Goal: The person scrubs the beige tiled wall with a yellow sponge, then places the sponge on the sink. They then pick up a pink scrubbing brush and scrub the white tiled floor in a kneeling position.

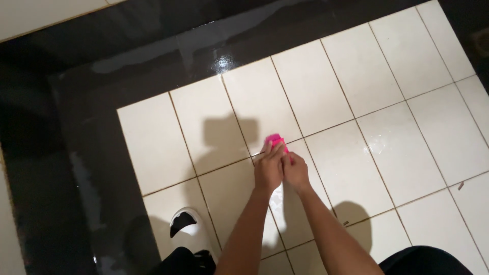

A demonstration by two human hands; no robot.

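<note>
On the white tiled floor (331, 86), a pink sponge (275, 140) is sitting at a grout line, both hands pressing on it: left hand (268, 170) at its seven o'clock, right hand (296, 173) at five, pressed together. At eight o'clock, a white sandal (186, 224) is resting.

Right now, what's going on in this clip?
A person crouches over a wet floor of cream tiles bordered in black. Both hands are together on a small pink scrubbing thing pressed to a grout line: the left hand lies over it with its fingers stretched forward, and the right hand sits beside it. A white sandal shows at lower left.
</note>
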